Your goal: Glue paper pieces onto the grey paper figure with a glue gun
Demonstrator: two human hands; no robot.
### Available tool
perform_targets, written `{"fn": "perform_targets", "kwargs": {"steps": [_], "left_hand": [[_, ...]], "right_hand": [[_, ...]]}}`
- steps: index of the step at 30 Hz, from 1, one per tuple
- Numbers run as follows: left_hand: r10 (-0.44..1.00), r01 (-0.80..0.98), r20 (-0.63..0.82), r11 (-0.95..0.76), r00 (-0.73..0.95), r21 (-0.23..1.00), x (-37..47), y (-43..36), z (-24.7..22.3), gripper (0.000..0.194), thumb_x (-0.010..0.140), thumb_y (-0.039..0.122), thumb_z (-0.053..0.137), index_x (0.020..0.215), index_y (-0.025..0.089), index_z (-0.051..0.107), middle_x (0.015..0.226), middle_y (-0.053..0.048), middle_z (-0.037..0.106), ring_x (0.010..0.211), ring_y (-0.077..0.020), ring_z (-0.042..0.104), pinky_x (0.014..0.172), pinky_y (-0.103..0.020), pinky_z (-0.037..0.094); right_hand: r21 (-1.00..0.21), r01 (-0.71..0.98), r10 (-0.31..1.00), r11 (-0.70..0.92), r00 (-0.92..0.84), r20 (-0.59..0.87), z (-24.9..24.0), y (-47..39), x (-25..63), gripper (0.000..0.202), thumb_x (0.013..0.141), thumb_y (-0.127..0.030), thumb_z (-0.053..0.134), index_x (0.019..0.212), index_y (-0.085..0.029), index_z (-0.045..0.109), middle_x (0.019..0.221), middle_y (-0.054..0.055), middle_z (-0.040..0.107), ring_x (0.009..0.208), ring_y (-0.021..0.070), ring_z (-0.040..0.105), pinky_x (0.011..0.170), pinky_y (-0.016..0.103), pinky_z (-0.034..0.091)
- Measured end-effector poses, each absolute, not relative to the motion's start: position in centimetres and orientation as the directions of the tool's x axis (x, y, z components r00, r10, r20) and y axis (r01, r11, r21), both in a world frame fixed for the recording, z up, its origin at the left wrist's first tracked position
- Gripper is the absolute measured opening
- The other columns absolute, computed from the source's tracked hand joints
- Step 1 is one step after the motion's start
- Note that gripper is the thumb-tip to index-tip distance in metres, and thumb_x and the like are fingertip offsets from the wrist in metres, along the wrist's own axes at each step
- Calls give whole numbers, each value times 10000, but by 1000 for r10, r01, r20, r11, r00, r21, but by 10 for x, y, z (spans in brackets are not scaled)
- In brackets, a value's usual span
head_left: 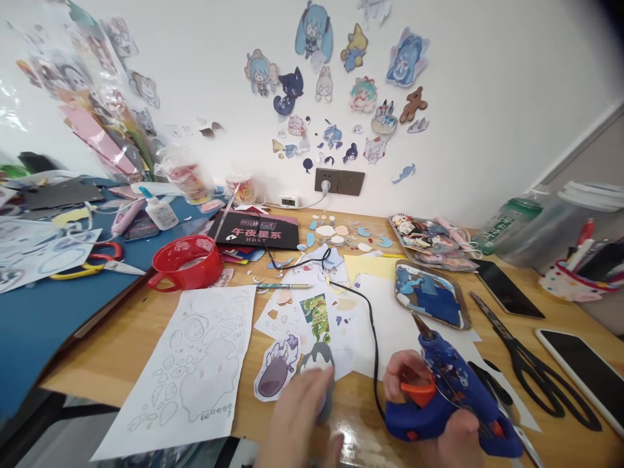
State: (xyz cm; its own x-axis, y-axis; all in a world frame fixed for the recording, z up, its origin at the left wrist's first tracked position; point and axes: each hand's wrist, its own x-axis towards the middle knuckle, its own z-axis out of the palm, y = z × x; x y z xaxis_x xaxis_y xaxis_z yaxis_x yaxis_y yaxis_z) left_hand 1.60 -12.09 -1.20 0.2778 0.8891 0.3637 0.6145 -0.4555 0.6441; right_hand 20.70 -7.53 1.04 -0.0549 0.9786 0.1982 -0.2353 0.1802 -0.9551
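Observation:
My right hand (455,435) is wrapped round the handle of a blue hot glue gun (455,377), a finger at its orange trigger. The gun's nozzle points up and away, and its black cord (371,318) runs back across the table. My left hand (295,419), slightly blurred, reaches over a grey and white paper cutout (316,357) with its fingers stretched out; they partly cover it, and I cannot tell whether they touch it. Just left of that lies a purple and white character cutout (277,367). A sheet of pencil drawings (209,364) is further left.
A red mug (188,262) stands at the left, near red-and-yellow scissors (97,263) and a glue bottle (160,209). At the right lie black scissors (526,364), two phones and a tray of blue scraps (429,296). Paper characters cover the wall.

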Motion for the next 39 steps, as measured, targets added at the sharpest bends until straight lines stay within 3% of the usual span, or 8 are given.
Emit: {"fn": "perform_targets", "kwargs": {"steps": [5,10,14,17,23,29,35,39], "left_hand": [[945,741,228,-326,234,588,-17,-108,-17,725,745,76,476,1404,210,206,1410,-129,408,1314,-315,345,1001,-587,384],[901,658,189,-416,389,628,-17,-98,-16,845,720,69,471,1428,230,40,1298,-83,547,1329,-314,316,1039,-681,224],[911,632,175,-388,373,671,-19,-96,-15,849,733,62,487,1418,283,37,1251,-62,582,1298,-305,370,1048,-685,185],[925,622,172,-357,339,697,-18,-94,-15,868,724,52,526,1409,304,56,1214,-58,603,1263,-295,421,1057,-674,177],[936,643,190,-341,295,685,-12,-90,-10,858,734,43,580,1406,281,102,1142,-62,636,1219,-267,477,1060,-683,121],[930,677,236,-366,281,638,-10,-89,-8,889,729,70,622,1415,258,89,1107,-61,657,1183,-262,516,1055,-672,174],[921,721,232,-389,312,574,-11,-90,-9,903,705,136,664,1422,200,118,1306,-149,531,1245,-303,453,1049,-666,189],[886,705,191,-454,424,544,-23,-86,-3,854,700,113,643,1417,205,189,1367,-136,474,1292,-297,394,1062,-653,145]], "right_hand": [[-944,-302,972,130,-152,182,2,-75,205,583,698,-761,479,824,-222,661,612,11,553,457,105,466,405,213,348],[-932,-333,976,140,-111,186,-6,-76,202,566,731,-743,462,819,-219,656,631,11,554,437,97,455,398,211,322],[-937,-312,971,154,-130,203,-2,-75,201,560,773,-725,417,809,-217,652,571,2,529,427,100,446,399,208,315],[-941,-301,967,153,-150,205,1,-73,203,532,773,-715,432,840,-236,654,641,6,550,433,98,467,392,205,325],[-944,-301,962,139,-186,200,-9,-75,205,562,762,-720,440,849,-206,650,624,17,541,447,110,480,394,211,337],[-940,-303,965,157,-154,211,-11,-77,203,511,793,-676,449,885,-216,651,707,30,574,454,109,506,413,224,384],[-940,-324,966,107,-188,175,-12,-79,202,490,807,-662,443,911,-224,636,747,25,570,471,93,493,370,184,327],[-959,-260,965,111,-204,167,-13,-80,209,543,788,-700,421,875,-206,628,728,30,570,433,87,450,378,209,326]]}}
